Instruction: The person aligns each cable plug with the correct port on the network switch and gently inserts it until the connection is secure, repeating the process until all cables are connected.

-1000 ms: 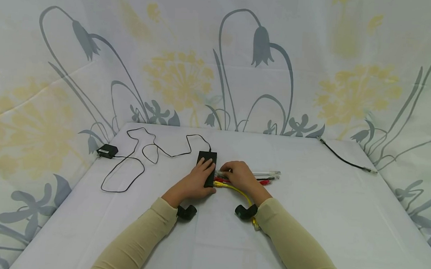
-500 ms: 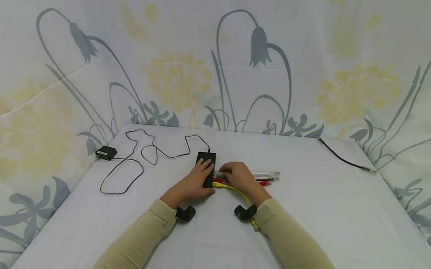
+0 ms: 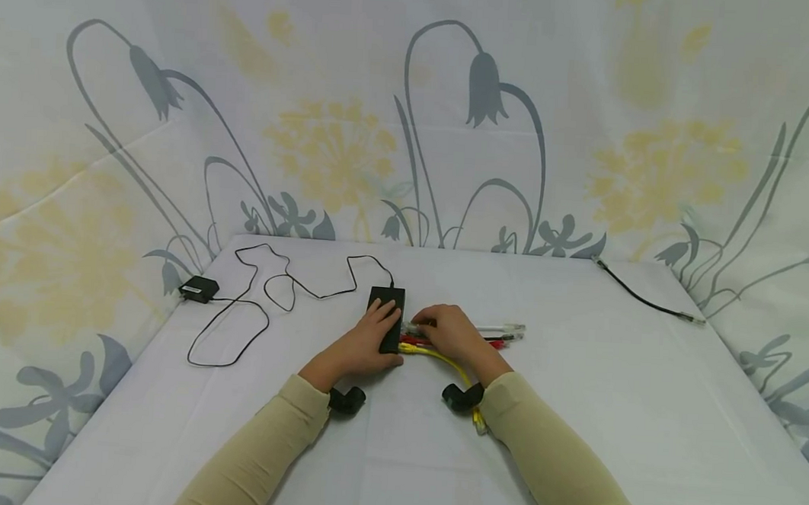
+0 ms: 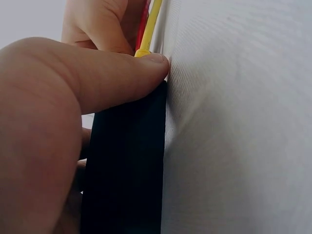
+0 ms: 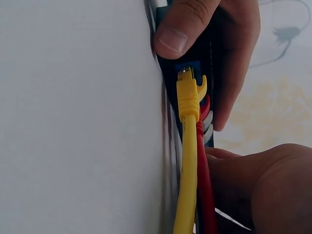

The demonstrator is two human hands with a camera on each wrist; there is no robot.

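Observation:
A black network switch [image 3: 387, 293] lies flat on the white table. My left hand [image 3: 365, 340] holds it, fingers spread over the top and the thumb at its near end, as the left wrist view shows. A yellow network cable's plug [image 5: 187, 97] sits at a port on the switch's right side, a red cable [image 5: 205, 180] beside it. At that same side, my right hand [image 3: 451, 333] pinches what looks like a pale cable's plug; its fingertips are mostly hidden. Under and past this hand run a white cable [image 3: 500, 329], a red one and a black one.
A black power adapter [image 3: 200, 289] lies at the left table edge, its thin looping cord [image 3: 320, 295] reaching the switch's far end. One short black network cable [image 3: 639, 297] rests at the back right. A patterned cloth [image 3: 411, 131] stands behind the table.

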